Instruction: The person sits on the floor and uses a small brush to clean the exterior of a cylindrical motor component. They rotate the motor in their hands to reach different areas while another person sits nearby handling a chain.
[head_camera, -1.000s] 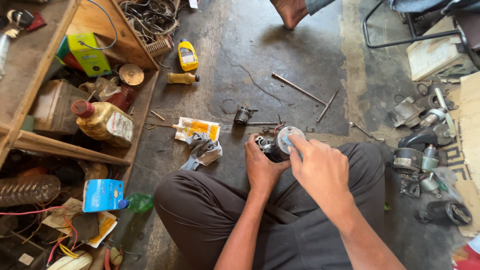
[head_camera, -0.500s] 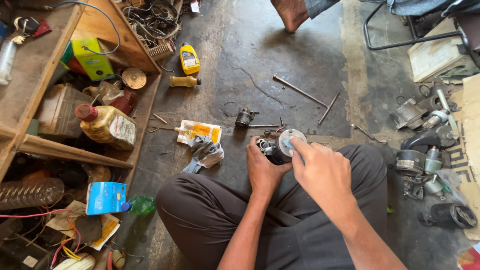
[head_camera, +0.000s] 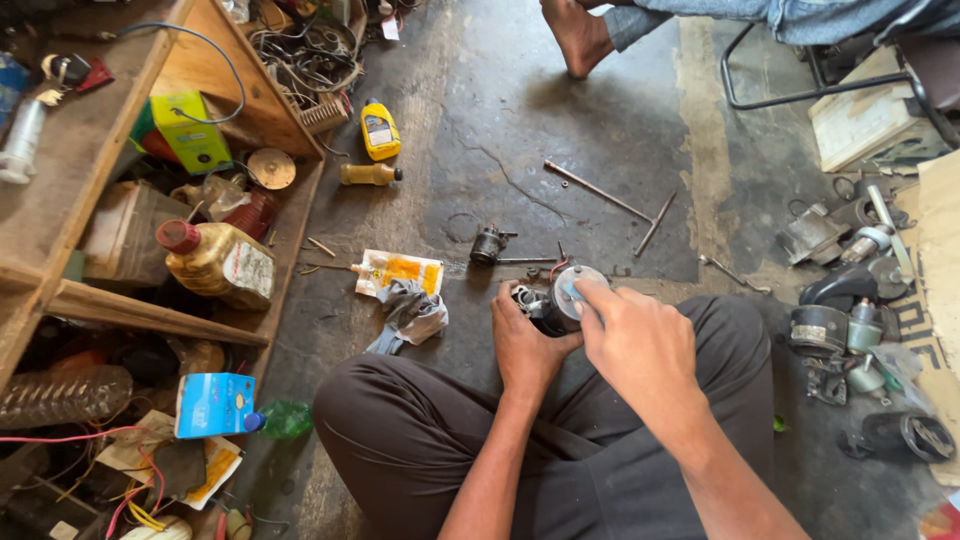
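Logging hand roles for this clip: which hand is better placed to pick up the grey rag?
Probably the left. The left hand cradles the small motor on the side facing the rag; the right hand sits farther off, fingertips pressed on the motor's end.

We're down on the floor of a small repair workshop. The stained, cracked concrete floor is littered with metal parts: a T-shaped wrench, a small motor piece and an oily rag. On the left, rough wooden shelves are crammed with an oil jug, tangled wires and boxes. A yellow oil bottle stands by them, and on the right lies a heap of dismantled motor housings.
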